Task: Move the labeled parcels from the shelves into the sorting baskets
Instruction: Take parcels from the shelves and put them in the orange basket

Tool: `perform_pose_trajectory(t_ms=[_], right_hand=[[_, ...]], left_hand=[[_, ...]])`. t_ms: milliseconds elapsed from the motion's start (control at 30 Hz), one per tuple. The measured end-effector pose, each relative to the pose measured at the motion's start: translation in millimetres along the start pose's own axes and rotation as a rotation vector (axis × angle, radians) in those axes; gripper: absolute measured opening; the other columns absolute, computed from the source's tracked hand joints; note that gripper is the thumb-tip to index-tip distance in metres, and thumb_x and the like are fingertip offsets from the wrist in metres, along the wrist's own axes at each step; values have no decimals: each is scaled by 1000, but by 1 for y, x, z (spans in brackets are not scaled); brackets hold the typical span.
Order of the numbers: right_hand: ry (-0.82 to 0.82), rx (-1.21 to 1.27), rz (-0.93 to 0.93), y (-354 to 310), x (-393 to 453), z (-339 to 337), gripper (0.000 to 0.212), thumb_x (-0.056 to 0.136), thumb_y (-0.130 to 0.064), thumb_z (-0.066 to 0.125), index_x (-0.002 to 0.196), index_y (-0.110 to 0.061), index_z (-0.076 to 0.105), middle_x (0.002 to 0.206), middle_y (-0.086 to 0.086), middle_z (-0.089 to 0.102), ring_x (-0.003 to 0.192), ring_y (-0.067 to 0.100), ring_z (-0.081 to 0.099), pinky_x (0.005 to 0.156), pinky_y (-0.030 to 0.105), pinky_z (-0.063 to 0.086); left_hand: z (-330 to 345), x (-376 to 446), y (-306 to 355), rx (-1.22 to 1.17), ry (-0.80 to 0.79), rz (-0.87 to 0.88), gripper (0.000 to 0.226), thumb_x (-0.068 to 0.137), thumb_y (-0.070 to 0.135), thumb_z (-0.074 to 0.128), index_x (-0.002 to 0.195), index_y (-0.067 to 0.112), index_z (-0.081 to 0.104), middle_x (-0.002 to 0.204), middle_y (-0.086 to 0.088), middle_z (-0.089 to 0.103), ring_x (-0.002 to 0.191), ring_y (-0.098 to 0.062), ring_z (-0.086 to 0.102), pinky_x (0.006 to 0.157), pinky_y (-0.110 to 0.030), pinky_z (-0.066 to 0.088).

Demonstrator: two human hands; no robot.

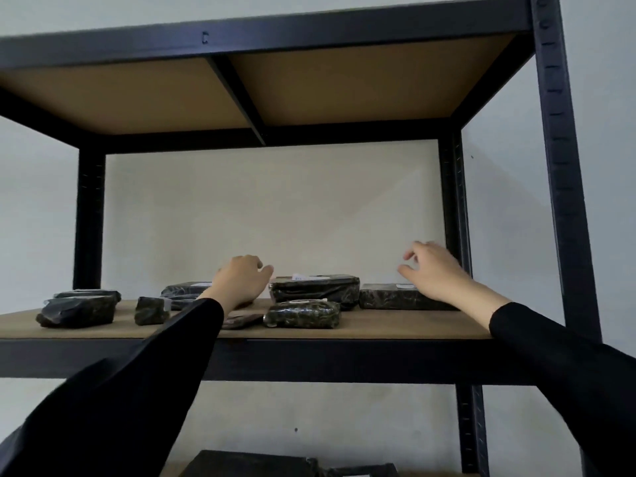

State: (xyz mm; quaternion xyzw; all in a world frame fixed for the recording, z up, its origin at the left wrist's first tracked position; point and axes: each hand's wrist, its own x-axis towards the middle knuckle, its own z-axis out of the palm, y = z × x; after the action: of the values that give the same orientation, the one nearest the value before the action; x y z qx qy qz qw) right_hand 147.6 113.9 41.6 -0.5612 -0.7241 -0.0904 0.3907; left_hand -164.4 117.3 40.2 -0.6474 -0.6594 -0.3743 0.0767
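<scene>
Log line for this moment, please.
phase: reaching | left hand: open, over parcels | right hand: open, above rightmost parcel | shelf: parcels unlifted

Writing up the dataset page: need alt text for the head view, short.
Both of a person's hands, left hand and right hand, reach open over black wrapped parcels lying on the wooden board of a dark metal shelf. Neither hand holds a parcel; black sleeves fill the foreground.

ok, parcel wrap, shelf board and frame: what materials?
Black wrapped parcels: probably glossy plastic film, judging by the crinkles and highlights, with white labels, likely paper. Tan shelf board: looks like matte fibreboard or chipboard, no grain visible. Dark shelving frame: likely painted metal, with slotted uprights.
</scene>
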Motion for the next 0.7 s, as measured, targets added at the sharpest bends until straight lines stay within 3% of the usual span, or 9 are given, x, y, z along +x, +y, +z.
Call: perform_pose_trajectory(t_ms=[67, 133, 267, 333, 400, 433, 567, 633, 700], right_hand=[[-140, 142, -31, -37, -11, 5, 44, 92, -42, 52, 111, -3, 61, 110, 16, 64, 93, 27, 61, 78, 31, 45], [-298, 194, -14, -67, -18, 17, 61, 88, -56, 49, 94, 3, 64, 95, 23, 66, 85, 34, 61, 71, 29, 40], [-503, 179, 113, -98, -23, 41, 73, 72, -82, 40, 88, -13, 59, 98, 7, 59, 91, 26, 55, 79, 33, 43], [-512, 169, 129, -98, -26, 48, 71, 73, -80, 43, 90, -14, 60, 103, 6, 58, 99, 27, 53, 78, 31, 41], [-497, 216, 162, -95, -31, 53, 88, 72, -80, 45, 123, -9, 58, 130, 8, 55, 118, 27, 51, 92, 32, 41], [-490, 231, 162, -93, -31, 55, 94, 71, -81, 45, 130, -8, 55, 137, 8, 51, 122, 27, 49, 96, 33, 40], [-446, 301, 135, -92, -33, 57, 93, 64, -84, 49, 118, -10, 63, 127, 4, 59, 113, 23, 55, 89, 30, 42], [-434, 377, 101, -101, -36, 57, 85, 65, -80, 55, 116, -13, 62, 119, 0, 60, 110, 20, 55, 87, 30, 41], [-392, 453, 44, -111, -40, 55, 64, 70, -69, 63, 110, -19, 60, 109, -5, 61, 106, 17, 55, 88, 30, 43]], left_hand=[[-17, -5, -13, 40, -17, 1, 31, 96, 32, 43, 82, 9, 58, 87, -12, 59, 81, -27, 52, 76, -33, 43], [-30, -14, -25, 92, -78, -15, 32, 95, 27, 45, 71, 7, 53, 75, -13, 56, 70, -25, 48, 65, -31, 37], [-41, -37, -43, 174, -140, -67, 44, 95, 31, 45, 57, 9, 43, 62, -9, 49, 67, -27, 46, 62, -30, 34], [-41, -45, -49, 203, -115, -93, 45, 94, 40, 45, 68, 4, 54, 77, -16, 60, 77, -33, 57, 68, -33, 43], [-37, -51, -54, 272, -83, -127, 54, 91, 50, 46, 96, -1, 62, 104, -19, 65, 97, -35, 61, 78, -35, 46], [-34, -54, -55, 297, -79, -158, 60, 89, 56, 46, 104, 1, 62, 112, -17, 63, 103, -34, 60, 82, -35, 46], [-33, -55, -58, 279, -131, -270, 73, 76, 70, 53, 108, 5, 61, 117, -15, 62, 108, -34, 57, 89, -38, 48], [-40, -58, -65, 195, -98, -282, 66, 74, 66, 61, 100, 5, 60, 113, -16, 64, 105, -33, 58, 82, -35, 48], [-46, -62, -72, 74, -21, -294, 63, 75, 56, 67, 107, 2, 58, 115, -14, 63, 105, -31, 58, 73, -32, 42]])
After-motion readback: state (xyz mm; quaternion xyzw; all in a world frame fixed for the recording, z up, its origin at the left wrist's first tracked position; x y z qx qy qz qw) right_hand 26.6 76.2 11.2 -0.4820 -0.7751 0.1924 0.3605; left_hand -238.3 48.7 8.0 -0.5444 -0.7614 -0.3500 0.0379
